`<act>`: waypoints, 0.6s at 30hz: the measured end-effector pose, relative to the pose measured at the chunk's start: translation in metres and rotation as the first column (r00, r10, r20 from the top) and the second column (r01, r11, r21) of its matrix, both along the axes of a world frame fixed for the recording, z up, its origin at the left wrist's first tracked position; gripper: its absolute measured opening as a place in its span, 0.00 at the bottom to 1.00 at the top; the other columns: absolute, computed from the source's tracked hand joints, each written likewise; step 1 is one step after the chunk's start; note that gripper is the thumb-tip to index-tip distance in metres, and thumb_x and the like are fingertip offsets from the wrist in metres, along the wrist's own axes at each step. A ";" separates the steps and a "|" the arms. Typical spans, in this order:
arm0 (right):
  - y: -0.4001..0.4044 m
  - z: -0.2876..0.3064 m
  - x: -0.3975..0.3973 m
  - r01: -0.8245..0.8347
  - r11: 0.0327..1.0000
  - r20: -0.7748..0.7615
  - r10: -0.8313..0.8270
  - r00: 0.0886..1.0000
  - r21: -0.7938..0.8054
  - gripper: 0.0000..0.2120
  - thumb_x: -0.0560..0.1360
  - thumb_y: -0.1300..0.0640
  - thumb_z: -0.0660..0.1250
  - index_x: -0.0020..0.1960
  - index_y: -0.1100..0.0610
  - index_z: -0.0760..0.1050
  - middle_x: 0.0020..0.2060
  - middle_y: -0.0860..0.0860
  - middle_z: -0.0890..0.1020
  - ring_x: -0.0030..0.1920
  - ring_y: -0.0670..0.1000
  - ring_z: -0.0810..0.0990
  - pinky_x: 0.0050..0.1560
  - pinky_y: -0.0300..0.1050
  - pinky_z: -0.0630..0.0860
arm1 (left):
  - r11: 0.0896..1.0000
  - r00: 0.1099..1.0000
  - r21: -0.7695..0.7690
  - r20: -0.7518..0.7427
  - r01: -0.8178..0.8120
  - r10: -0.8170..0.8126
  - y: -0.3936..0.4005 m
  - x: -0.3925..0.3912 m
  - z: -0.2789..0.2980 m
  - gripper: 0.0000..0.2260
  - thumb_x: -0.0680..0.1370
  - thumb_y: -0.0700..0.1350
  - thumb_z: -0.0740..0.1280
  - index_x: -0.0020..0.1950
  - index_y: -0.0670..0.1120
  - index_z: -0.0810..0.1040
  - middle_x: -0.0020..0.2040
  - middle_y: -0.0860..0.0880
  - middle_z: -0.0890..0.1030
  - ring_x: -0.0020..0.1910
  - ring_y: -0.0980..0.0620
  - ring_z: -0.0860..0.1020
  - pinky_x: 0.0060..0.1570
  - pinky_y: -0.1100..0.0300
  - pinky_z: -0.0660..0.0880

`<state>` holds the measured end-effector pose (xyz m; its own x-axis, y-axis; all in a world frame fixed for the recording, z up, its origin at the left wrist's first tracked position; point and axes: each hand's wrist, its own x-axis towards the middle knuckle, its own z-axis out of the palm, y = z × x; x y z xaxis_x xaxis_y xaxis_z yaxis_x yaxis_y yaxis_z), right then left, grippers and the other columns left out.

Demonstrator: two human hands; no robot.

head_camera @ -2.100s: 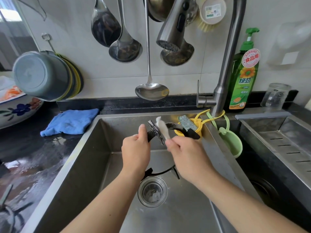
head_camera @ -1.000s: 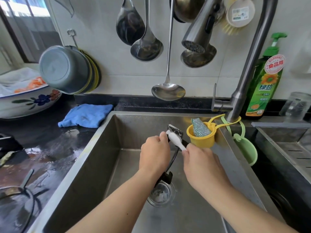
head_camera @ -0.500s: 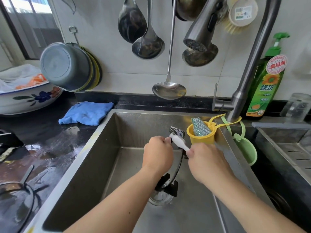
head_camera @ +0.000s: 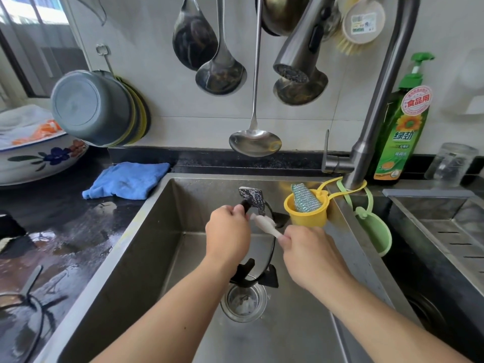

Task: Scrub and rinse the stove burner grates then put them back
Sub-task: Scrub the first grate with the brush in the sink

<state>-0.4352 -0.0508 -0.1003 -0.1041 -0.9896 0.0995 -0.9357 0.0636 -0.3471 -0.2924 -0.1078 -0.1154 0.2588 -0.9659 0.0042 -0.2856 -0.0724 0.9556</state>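
Over the steel sink [head_camera: 146,231] my left hand [head_camera: 227,234] grips a black ring-shaped burner grate [head_camera: 269,258], holding it upright on edge. Its soapy top prong [head_camera: 252,196] sticks up above my fingers and its lower prongs hang just above the drain [head_camera: 243,301]. My right hand [head_camera: 311,255] grips the handle of a small white brush [head_camera: 264,223], whose head lies against the grate just below the top prong. A second grate [head_camera: 28,310] rests on the wet stove at lower left.
The faucet [head_camera: 366,142] arches over the sink, its spray head [head_camera: 296,61] above the grate, no water running. A yellow cup with a scourer [head_camera: 306,208] and a green cup [head_camera: 374,231] hang on it. Ladles, a dish soap bottle [head_camera: 403,127], a blue cloth [head_camera: 125,180], bowls.
The grate has been turned from tilted flat to upright on edge. The brush head has slid down the top prong toward my left fingers.
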 end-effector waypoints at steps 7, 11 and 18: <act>-0.012 -0.011 -0.033 0.119 0.993 0.250 -0.119 0.961 0.015 0.17 0.83 0.49 0.57 0.38 0.53 0.71 0.34 0.51 0.76 0.35 0.54 0.78 0.35 0.49 0.74 | 0.977 0.945 0.212 -0.315 -0.027 0.094 -0.003 0.016 0.002 0.10 0.68 0.51 0.61 0.32 0.45 0.72 0.27 0.48 0.68 0.27 0.48 0.62 0.29 0.57 0.59; -0.019 -0.008 -0.044 0.210 0.976 0.545 -0.204 0.813 0.053 0.16 0.83 0.45 0.58 0.44 0.55 0.73 0.36 0.51 0.76 0.33 0.52 0.72 0.33 0.45 0.68 | 0.974 0.947 0.222 -0.301 -0.045 0.112 -0.005 0.025 0.006 0.14 0.68 0.55 0.60 0.36 0.45 0.74 0.29 0.47 0.71 0.28 0.48 0.63 0.30 0.56 0.58; -0.020 0.001 -0.033 0.205 0.972 0.807 -0.211 0.551 0.114 0.12 0.83 0.44 0.58 0.53 0.51 0.73 0.39 0.49 0.86 0.25 0.48 0.65 0.24 0.40 0.62 | 0.980 0.940 0.146 -0.330 0.138 -0.084 0.000 0.024 0.010 0.11 0.73 0.50 0.57 0.33 0.47 0.64 0.25 0.50 0.64 0.27 0.50 0.56 0.32 0.54 0.52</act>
<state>-0.4684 -0.0711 -0.0991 -0.3410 -0.9297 -0.1392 -0.2222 0.2236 -0.9490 -0.2688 -0.1080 -0.1050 0.1111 -0.9686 -0.2222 0.0181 -0.2216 0.9750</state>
